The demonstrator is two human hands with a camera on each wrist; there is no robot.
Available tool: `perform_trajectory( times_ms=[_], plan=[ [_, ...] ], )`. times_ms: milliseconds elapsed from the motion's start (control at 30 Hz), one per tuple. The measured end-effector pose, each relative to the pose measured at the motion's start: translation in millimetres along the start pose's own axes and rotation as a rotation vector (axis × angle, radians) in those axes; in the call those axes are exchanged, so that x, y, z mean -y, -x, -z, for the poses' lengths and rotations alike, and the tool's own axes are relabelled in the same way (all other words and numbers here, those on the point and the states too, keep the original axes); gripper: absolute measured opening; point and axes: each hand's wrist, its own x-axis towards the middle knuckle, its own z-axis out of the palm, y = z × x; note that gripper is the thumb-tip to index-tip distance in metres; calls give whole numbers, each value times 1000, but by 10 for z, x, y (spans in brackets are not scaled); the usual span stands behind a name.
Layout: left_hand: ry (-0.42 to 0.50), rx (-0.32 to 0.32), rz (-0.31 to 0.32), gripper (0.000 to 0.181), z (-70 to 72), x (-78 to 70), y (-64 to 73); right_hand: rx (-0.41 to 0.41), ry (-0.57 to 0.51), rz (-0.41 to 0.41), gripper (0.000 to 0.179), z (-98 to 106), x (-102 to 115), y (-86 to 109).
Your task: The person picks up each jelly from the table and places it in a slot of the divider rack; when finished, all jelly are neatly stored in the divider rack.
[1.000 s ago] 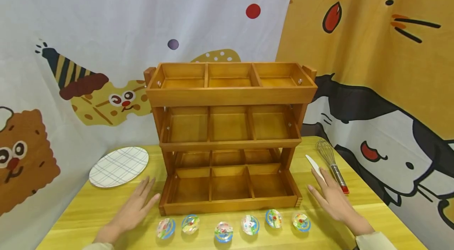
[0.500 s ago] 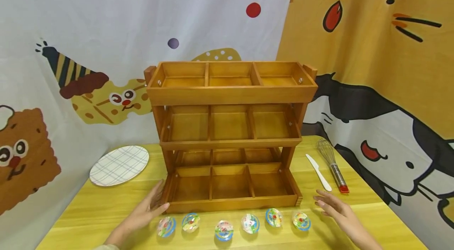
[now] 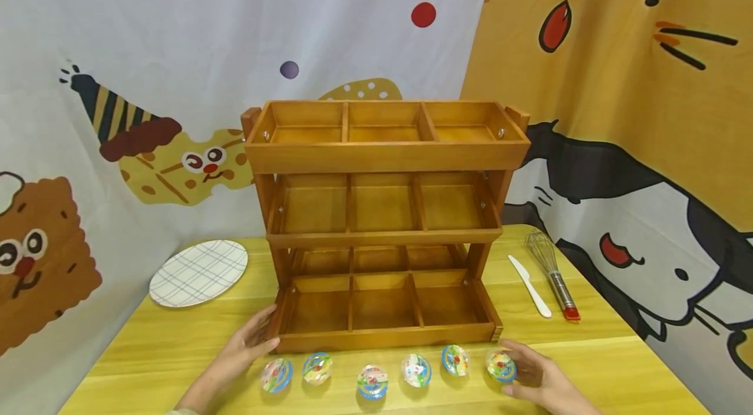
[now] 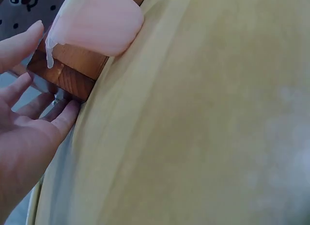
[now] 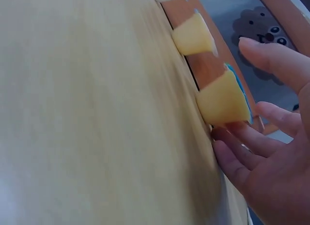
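A brown wooden three-tier rack (image 3: pixel 385 158) with divided trays stands in the middle of the head view. My left hand (image 3: pixel 240 351) is at its lower left front corner, fingers along the side and thumb tip at the front edge. The left wrist view shows the fingers beside the wooden corner (image 4: pixel 68 72), with a pink jelly cup (image 4: pixel 104 24) close by. My right hand (image 3: pixel 538 377) is spread beside the rightmost jelly cup (image 3: pixel 501 366). In the right wrist view, fingers reach behind that yellow cup (image 5: pixel 225 100) with blue lid edge, and the thumb stands apart from it.
Several more small lidded jelly cups (image 3: pixel 416 370) line the table (image 3: pixel 612 363) before the rack. A checked white plate (image 3: pixel 199 273) lies to the left. A white knife (image 3: pixel 531 287) and a whisk (image 3: pixel 555 281) lie to the right. Cartoon-printed cloth (image 3: pixel 353 16) hangs behind.
My left hand has moved right to the rack's lower corner. The right hand has come off the knife and moved left and nearer me, to the rightmost jelly cup.
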Motion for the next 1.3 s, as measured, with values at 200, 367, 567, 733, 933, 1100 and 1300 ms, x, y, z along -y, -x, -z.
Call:
perform_trajectory(
  times_ms=[200,367,567,733,933,1100,1300],
  plan=[
    [21,-37,37,67,-7,5,12,14,-51,-25,64,-41,-20,-44],
    [-1,-42,27,68,-11,21,11,10,-90,-38,60,-42,-34,-63],
    [13,-41,17,67,13,9,14,-3,-93,-35,58,-61,-25,-80],
    [7,-36,12,68,-1,-11,31,-42,-67,-45,57,-58,-5,-82],
    [22,-38,30,67,-28,-1,27,-132,-6,54,50,-33,87,-146],
    [15,-32,22,67,-14,12,4,-167,-14,67,52,-54,364,-339],
    [29,-53,56,68,-4,17,-34,-139,-116,81,55,-223,785,-777]
  ],
)
